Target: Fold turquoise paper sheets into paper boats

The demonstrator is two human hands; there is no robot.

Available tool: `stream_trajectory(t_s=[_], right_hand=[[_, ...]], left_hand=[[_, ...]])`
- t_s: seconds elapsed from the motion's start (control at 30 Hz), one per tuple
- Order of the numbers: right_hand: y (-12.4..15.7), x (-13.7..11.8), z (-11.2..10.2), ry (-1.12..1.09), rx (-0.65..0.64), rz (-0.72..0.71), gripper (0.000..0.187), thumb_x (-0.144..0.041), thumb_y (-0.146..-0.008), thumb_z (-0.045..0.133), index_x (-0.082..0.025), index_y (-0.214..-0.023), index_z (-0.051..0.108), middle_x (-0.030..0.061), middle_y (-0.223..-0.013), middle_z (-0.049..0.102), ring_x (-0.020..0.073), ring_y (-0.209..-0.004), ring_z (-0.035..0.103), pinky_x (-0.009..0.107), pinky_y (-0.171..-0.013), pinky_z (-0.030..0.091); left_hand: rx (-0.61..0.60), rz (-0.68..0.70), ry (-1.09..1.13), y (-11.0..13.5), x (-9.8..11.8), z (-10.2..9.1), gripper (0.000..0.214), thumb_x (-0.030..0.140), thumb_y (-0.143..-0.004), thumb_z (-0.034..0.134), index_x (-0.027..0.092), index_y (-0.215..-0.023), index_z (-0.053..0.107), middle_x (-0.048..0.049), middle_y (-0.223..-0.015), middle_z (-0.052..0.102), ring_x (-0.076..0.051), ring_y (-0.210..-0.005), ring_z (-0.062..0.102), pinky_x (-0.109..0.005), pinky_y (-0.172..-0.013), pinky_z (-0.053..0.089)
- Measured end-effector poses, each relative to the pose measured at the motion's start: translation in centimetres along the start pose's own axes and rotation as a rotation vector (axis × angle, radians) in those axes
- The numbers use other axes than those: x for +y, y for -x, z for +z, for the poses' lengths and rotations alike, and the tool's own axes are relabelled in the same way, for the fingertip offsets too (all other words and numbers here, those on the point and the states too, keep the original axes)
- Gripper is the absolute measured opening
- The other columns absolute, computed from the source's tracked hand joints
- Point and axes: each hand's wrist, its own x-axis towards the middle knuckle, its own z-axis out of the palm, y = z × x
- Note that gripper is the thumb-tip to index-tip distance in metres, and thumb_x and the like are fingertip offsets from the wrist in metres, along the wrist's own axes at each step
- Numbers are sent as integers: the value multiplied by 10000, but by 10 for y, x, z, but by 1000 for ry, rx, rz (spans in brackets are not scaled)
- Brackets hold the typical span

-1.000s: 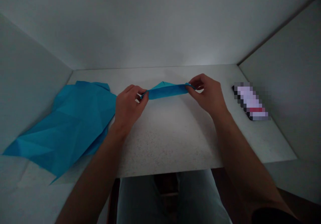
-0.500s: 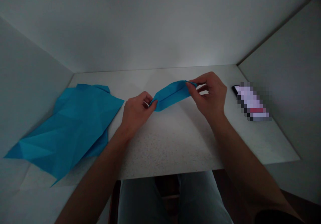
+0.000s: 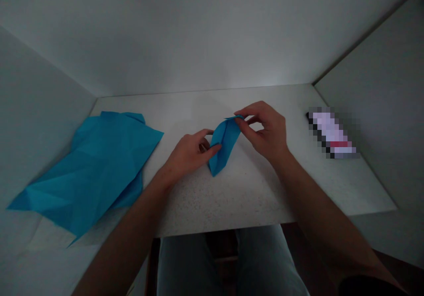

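Note:
Between my hands is a small folded piece of blue paper (image 3: 229, 145), tilted, with a crease running along its length and a pointed lower end. My right hand (image 3: 266, 130) pinches its upper end between thumb and fingers. My left hand (image 3: 190, 154) grips its left side near the middle, thumb on the near face and fingers partly hidden behind. Both hands are above the white tabletop. To the left lies a large creased sheet of blue paper (image 3: 99, 163), apart from both hands, with its front corner reaching over the table edge.
A phone (image 3: 333, 132), blurred out, lies at the right of the white table (image 3: 225, 207). Walls enclose the table at the back, left and right. My legs (image 3: 265, 260) are below the front edge.
The folded paper has swung from nearly level to steeply slanted, its free end now pointing down toward me. My right hand moved left, and my left hand shifted its hold toward the paper's middle.

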Motion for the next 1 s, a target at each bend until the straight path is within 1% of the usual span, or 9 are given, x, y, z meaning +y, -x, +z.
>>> stream_trajectory(t_s=[0.1,0.17,0.23,0.37,0.47,0.57,0.67,0.83,1.0], right_hand=[[3,-2,9,-90,-42,61,225,-432,-1039,701,-273,-1189,753,68,-1090,776,229,-972,763,383,-783,699],[7,-2,16,-189,-45,122,415,-487,-969,785,-268,-1303,675,92,-1221,760,251,-1067,763,380,-768,700],[10,-3,24,-245,-71,197,570,-550,-874,866,-260,-1297,617,118,-1283,736,278,-1113,752,352,-677,674],[14,-8,36,-245,-318,335,454,-602,-856,855,-262,-982,582,56,-960,754,235,-855,744,319,-602,580],[14,-13,39,-190,-440,382,358,-547,-901,782,-255,-896,575,17,-811,728,196,-701,699,332,-646,548],[14,-15,41,-99,-445,376,195,-428,-946,648,-243,-892,619,15,-791,716,189,-696,677,329,-673,504],[13,-12,40,-34,-427,372,173,-388,-943,574,-235,-916,649,7,-751,680,188,-673,630,326,-648,442],[10,-8,36,102,-403,374,191,-397,-946,574,-236,-920,674,1,-713,666,189,-637,579,336,-627,383],[12,-8,38,163,-398,386,228,-463,-920,675,-247,-989,698,31,-790,741,218,-678,642,342,-640,421]], left_hand=[[59,30,-115,-1,-1,3,313,493,-1014,672,225,-1153,756,-17,-817,790,-199,-687,706,-319,-657,483],[98,50,-144,-2,-1,5,249,427,-1026,612,226,-1074,752,-12,-792,765,-190,-663,678,-318,-654,461],[142,56,-160,-1,-1,6,228,388,-1023,581,227,-1053,739,-6,-755,739,-183,-636,656,-313,-641,442],[229,34,-298,0,0,7,224,409,-1010,614,226,-1090,714,-21,-763,748,-210,-668,690,-316,-637,441],[257,40,-380,1,-1,9,250,384,-987,650,220,-1165,711,-31,-800,771,-238,-736,736,-330,-671,472],[301,43,-360,0,-2,10,319,366,-1009,621,219,-1283,697,-30,-856,793,-226,-747,739,-329,-681,480],[338,17,-340,0,-3,9,365,380,-1037,598,218,-1355,679,-33,-899,805,-214,-734,727,-325,-662,464],[360,-15,-414,0,-1,6,413,379,-1047,589,245,-1432,652,-27,-905,808,-226,-751,736,-326,-679,482],[347,16,-484,0,4,11,416,363,-1054,583,247,-1448,652,-33,-908,814,-231,-778,745,-337,-762,531]])
